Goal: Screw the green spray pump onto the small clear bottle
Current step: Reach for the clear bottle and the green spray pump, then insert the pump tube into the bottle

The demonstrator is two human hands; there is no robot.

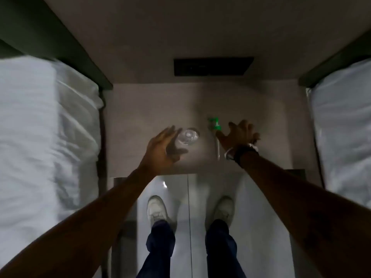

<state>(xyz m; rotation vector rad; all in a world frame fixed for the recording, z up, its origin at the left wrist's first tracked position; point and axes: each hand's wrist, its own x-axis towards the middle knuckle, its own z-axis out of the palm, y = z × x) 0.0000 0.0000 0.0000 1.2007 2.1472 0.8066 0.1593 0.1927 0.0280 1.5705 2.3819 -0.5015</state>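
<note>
The person stood between two beds with white sheets (36, 121) and reached both arms out over a small grey table (140, 109). The small clear bottle (187, 136) stood on the table top, seen from above. The left hand (162, 149) was open, with its fingers spread, right beside the bottle on its left side. The picture was too blurry to tell if the fingers touched it. The green spray pump (214, 124) lay on the table to the right of the bottle, a little apart from it, and its thin clear tube (217, 145) pointed back toward the person. The right hand (239, 135) was open too, fingers spread, just to the right of the pump. A dark band (244, 154) sat on the right wrist. Two white shoes (156, 209) showed on the floor below.
</note>
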